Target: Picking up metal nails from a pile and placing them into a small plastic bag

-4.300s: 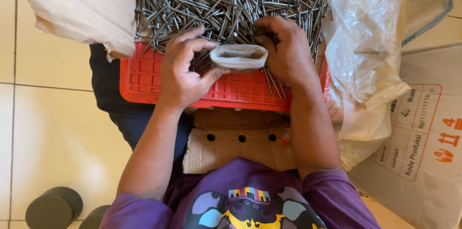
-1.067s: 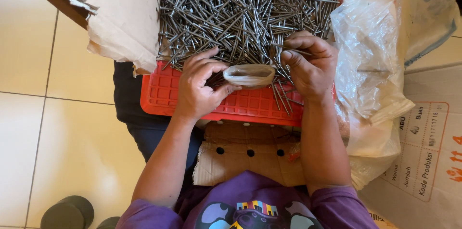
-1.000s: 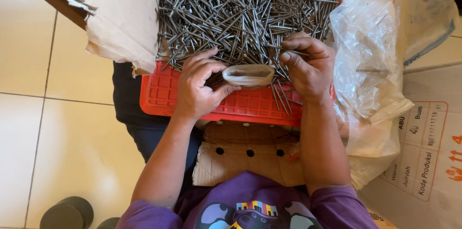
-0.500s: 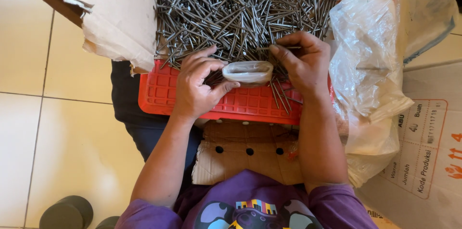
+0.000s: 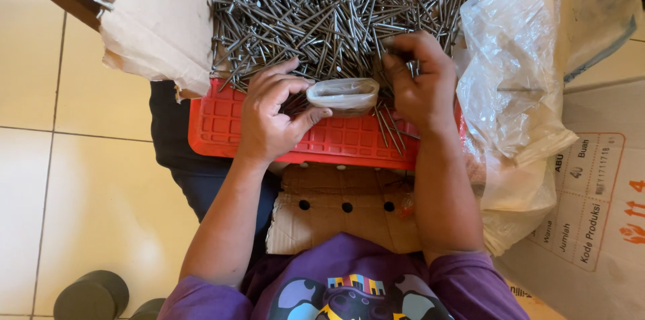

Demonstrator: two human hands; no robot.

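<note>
Hundreds of nails (image 5: pixel 322 17) lie heaped in the red crate (image 5: pixel 336 138), and that crate is your landmark for everything else. Your left hand (image 5: pixel 272 115) sits over the crate's near rim, thumb and fingers curled around the left end of a small clear bag (image 5: pixel 342 95), holding its mouth up; a few nails seem tucked under that palm, though how many is hidden. Your right hand (image 5: pixel 420 81) is at the right end of the bag, over the near edge of the heap, fingertips drawn together on what looks like a small bunch of nails; the exact pinch is hidden behind the fingers, so I cannot tell how firmly it closes.

You appear to be mid-way through filling the bag, gathering nails at its mouth. The next move, as I judge it, calls for keeping the mouth wide with your left thumb while the right hand lines the nails up parallel and slides them in, points away from the thin film so it does not tear.

Torn cardboard (image 5: pixel 161 31) hangs over the crate's left far corner. Crumpled plastic (image 5: pixel 517 85) is bunched just right of the crate, with a printed carton (image 5: pixel 598 212) beyond it. A punched cardboard piece (image 5: pixel 336 209) lies below the crate's near rim, on your lap.
</note>
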